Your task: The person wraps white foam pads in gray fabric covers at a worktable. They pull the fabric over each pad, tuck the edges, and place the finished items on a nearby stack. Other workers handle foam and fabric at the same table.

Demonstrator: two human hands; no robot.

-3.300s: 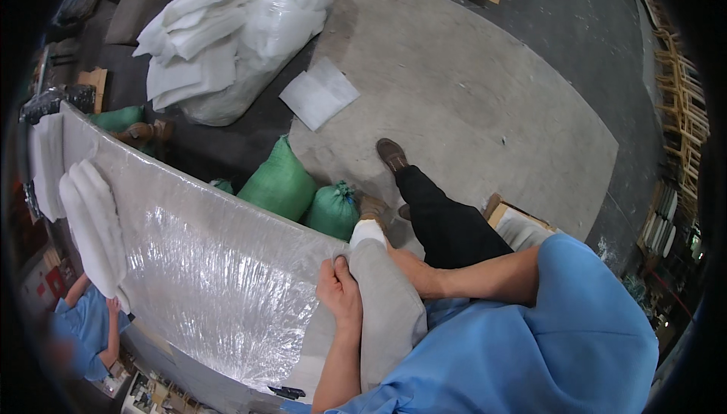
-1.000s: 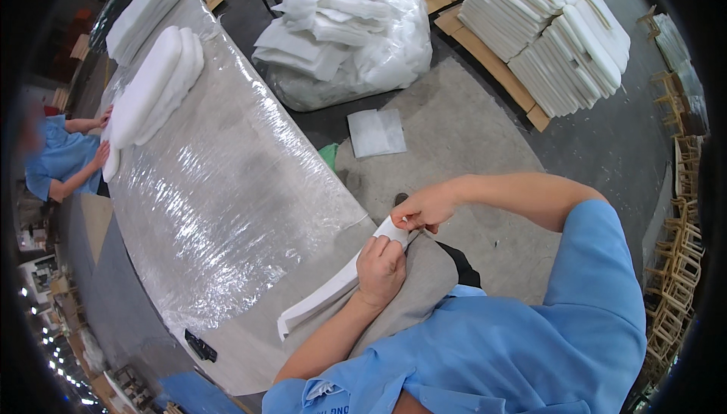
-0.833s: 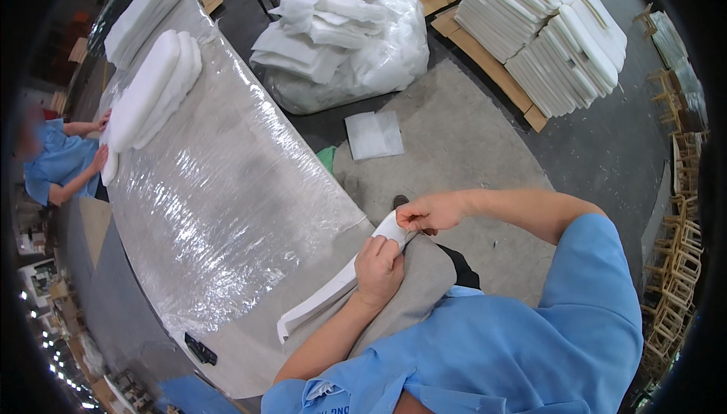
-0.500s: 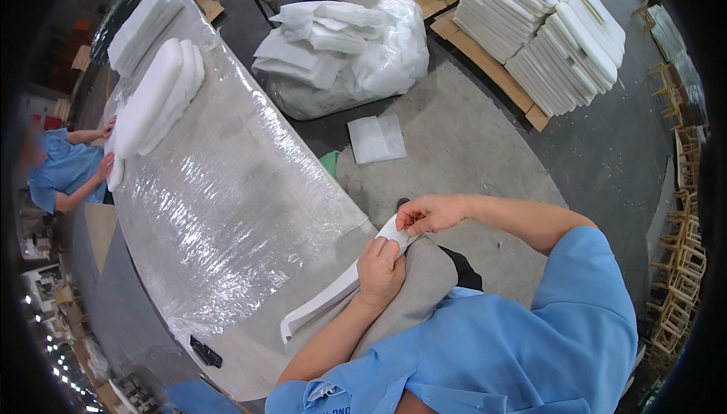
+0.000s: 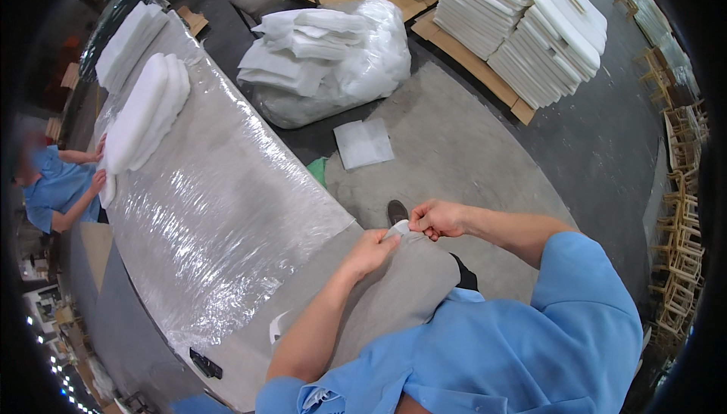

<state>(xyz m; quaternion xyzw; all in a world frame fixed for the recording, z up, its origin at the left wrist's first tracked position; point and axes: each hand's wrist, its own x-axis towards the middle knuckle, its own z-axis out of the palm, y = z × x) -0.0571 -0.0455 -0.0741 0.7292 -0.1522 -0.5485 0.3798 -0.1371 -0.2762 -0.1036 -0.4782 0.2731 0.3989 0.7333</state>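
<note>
A grey fabric piece (image 5: 413,278) drapes at the table's near edge, against my blue shirt. It covers most of a long white padded strip (image 5: 401,227), whose far tip shows between my hands; the other end peeks out beside my left forearm. My left hand (image 5: 369,252) grips the fabric's edge near that tip, thumb on top. With fingertips pinched, my right hand (image 5: 441,219) holds the fabric corner just right of the tip.
A plastic-covered table (image 5: 227,210) runs to the far left, bearing white padding (image 5: 148,111) and a black object (image 5: 205,363). A co-worker (image 5: 60,187) touches the padding. Beyond are a bagged bundle (image 5: 333,66), stacked white pads (image 5: 522,28) and wooden chair frames (image 5: 681,263).
The grey fabric now lies over the white strip, which was bare along much of its length. My left hand has shifted from the strip to the fabric edge. The view has tilted slightly.
</note>
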